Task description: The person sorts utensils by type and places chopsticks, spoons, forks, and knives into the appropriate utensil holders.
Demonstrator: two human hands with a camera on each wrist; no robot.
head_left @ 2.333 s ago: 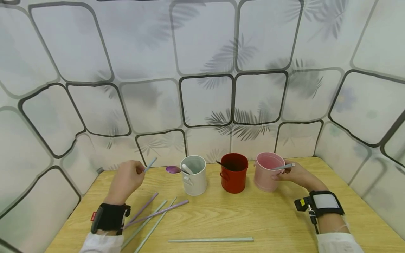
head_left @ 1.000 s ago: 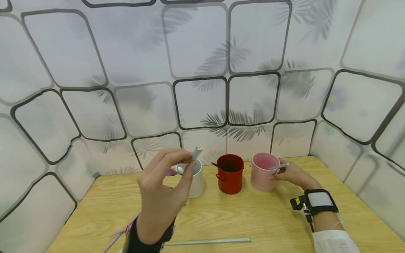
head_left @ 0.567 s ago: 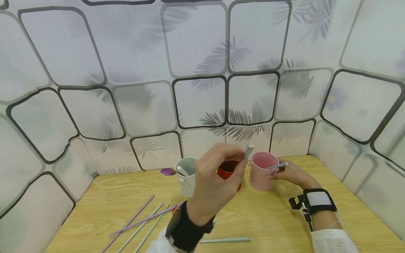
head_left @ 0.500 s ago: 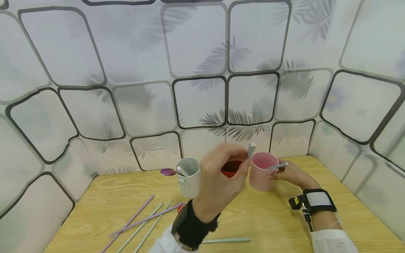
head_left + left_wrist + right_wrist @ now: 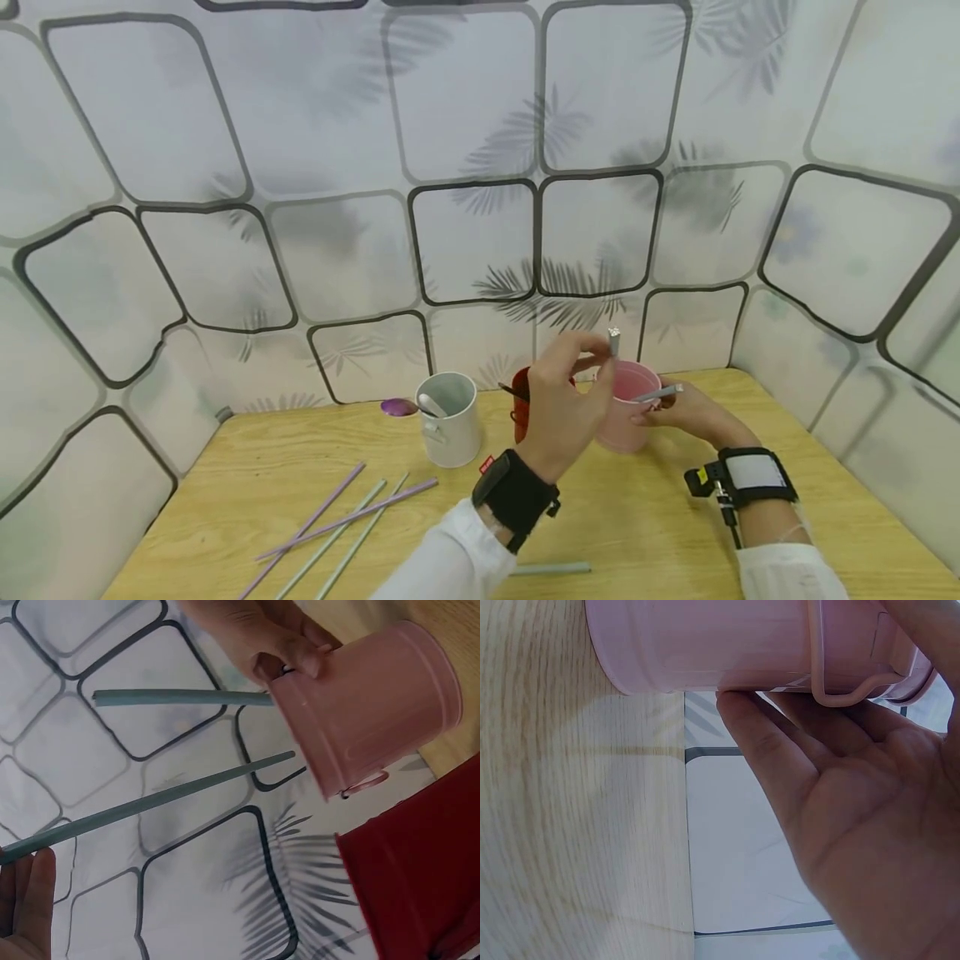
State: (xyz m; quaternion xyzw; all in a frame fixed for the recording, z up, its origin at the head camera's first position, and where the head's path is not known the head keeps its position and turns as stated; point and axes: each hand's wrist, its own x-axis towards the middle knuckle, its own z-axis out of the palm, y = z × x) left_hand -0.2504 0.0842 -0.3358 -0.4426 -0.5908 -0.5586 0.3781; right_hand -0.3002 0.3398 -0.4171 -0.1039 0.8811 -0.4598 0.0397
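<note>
My left hand (image 5: 562, 408) pinches a pale green chopstick (image 5: 142, 806) near its thick end, between thumb and fingers. In the left wrist view its thin tip is right at the mouth of the pink bucket (image 5: 621, 429). A second pale green chopstick (image 5: 180, 697) leans out over that bucket's rim. My right hand (image 5: 693, 412) grips the bucket at its right side, thumb and fingers around the wall near the wire handle (image 5: 821, 660). The bucket stands upright on the wooden table (image 5: 660, 517).
A red bucket (image 5: 519, 425), partly behind my left hand, holds a dark-handled utensil (image 5: 513, 391). The white bucket (image 5: 453, 437) holds a purple spoon (image 5: 399, 407) and a white-handled utensil (image 5: 432, 406). Purple chopsticks (image 5: 348, 518) and green ones lie crossed at left; another green chopstick (image 5: 555, 568) lies in front.
My left hand has carried its chopstick rightward from the table's left side, past the white and red buckets, to above the pink bucket. The right hand keeps its hold on the bucket.
</note>
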